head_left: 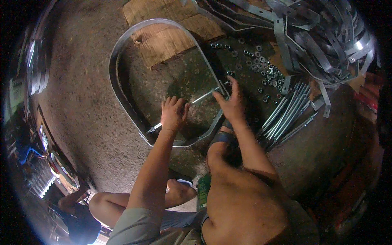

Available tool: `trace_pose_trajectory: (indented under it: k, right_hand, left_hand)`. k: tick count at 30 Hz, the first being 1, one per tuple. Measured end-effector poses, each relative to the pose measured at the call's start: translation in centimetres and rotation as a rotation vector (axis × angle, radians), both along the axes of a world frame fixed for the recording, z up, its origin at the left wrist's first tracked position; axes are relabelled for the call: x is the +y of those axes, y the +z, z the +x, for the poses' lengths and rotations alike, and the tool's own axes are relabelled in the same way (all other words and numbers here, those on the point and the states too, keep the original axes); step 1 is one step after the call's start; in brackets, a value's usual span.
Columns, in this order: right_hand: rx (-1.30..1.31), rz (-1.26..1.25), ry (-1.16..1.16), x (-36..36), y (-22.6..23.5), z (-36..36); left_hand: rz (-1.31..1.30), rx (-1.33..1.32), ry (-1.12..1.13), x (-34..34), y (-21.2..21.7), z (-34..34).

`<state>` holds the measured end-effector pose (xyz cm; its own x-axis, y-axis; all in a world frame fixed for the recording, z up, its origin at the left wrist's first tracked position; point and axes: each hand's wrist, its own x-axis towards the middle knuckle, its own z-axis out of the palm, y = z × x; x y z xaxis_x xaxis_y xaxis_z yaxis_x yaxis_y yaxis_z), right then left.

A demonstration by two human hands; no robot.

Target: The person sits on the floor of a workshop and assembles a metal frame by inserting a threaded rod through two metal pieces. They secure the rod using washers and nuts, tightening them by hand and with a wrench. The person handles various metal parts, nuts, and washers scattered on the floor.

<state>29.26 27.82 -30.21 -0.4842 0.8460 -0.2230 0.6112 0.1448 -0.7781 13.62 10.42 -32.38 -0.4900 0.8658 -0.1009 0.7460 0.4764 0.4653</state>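
Observation:
A large U-shaped bent metal strap (118,53) lies on the concrete floor in front of me. A long threaded rod (200,98) runs across its open end. My left hand (173,114) grips the rod near its middle. My right hand (232,102) is at the rod's far end, fingers on the strap's right leg beside the rod's tip. Whether it holds a nut there is hidden by the fingers.
Several nuts and washers (261,65) lie scattered on a dark patch beyond my right hand. A bundle of threaded rods (286,114) lies to the right. A heap of bent metal straps (322,36) fills the upper right. Cardboard pieces (171,28) lie behind. Another person (77,204) sits at lower left.

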Motion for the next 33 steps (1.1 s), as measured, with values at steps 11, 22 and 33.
trace_pose_trajectory:
  k: [11,22,33]
  right_hand:
    - [0.054,0.094,0.004,-1.0,-0.3,0.1]
    - [-0.047,0.106,0.042,-0.9,0.2,-0.8]
    - [-0.018,0.122,0.012,-0.7,0.8,-0.9]
  left_hand:
    - [0.042,0.009,0.006,0.1,0.2,0.1]
    - [0.01,0.013,0.006,0.0,0.0,0.1]
    - [0.014,0.017,0.01,-0.1,-0.1,0.0]
